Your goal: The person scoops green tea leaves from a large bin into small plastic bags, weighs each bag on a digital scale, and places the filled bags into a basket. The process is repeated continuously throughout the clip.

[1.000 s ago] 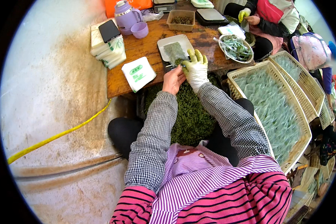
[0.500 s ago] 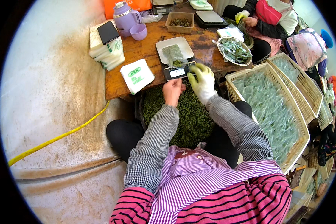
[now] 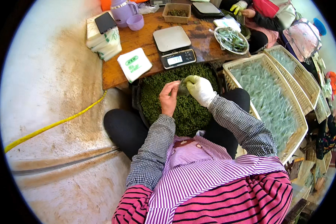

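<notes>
Bare left hand (image 3: 169, 98) and gloved right hand (image 3: 201, 90) were close together, both pinching a small clear bag (image 3: 183, 89) between them. This bag was above a heap of loose green plant material (image 3: 190, 119), just before the wooden surface (image 3: 145, 33). On the surface stood a scale (image 3: 171, 39), and to its left lay white printed bags (image 3: 134, 65).

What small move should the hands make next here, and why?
Probably pinch the mouth of the small bag closed: the bare left hand and gloved right hand hold it between them above the loose green pieces, while the scale has nothing on it. Whether the mouth is already sealed is too small to tell.
</notes>
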Demonstrator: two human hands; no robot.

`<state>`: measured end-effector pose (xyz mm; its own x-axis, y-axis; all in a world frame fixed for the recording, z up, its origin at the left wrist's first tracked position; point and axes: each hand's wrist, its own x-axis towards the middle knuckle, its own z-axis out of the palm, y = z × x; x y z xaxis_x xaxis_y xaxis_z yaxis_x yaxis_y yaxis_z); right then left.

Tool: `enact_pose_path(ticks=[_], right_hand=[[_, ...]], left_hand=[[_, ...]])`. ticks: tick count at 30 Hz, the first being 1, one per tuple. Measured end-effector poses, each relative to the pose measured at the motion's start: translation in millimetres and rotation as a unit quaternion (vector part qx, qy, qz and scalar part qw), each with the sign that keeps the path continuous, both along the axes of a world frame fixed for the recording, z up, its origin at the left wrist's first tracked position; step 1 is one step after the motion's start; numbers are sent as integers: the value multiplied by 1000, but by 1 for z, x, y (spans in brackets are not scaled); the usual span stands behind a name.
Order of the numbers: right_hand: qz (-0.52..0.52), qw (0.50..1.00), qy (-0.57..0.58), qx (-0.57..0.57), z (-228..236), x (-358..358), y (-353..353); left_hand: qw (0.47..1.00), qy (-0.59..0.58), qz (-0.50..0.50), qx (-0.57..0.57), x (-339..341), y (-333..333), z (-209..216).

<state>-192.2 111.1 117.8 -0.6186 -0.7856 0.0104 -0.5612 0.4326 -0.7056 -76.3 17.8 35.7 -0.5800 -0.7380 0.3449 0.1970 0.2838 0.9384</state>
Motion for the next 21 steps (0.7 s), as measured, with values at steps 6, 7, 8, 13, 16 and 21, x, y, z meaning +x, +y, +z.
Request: enact_pose_path(ticks=[6, 7, 8, 13, 16, 21], right_hand=[[113, 943, 311, 23, -36, 14, 36], [135, 940, 288, 122, -45, 22, 36], [126, 930, 231, 258, -52, 27, 34], [210, 928, 271, 144, -41, 19, 51], [208, 932, 92, 281, -13, 18, 41], [197, 947, -18, 251, 3, 0, 77]], left_hand=[[997, -17, 12, 77, 1, 29, -45], [998, 11, -25, 56, -3, 31, -45], [998, -27, -63, -1, -5, 35, -44], [986, -72, -5, 153, -1, 41, -22], [987, -33, -73, 142, -15, 53, -6], [976, -26, -125, 178, -32, 77, 25]])
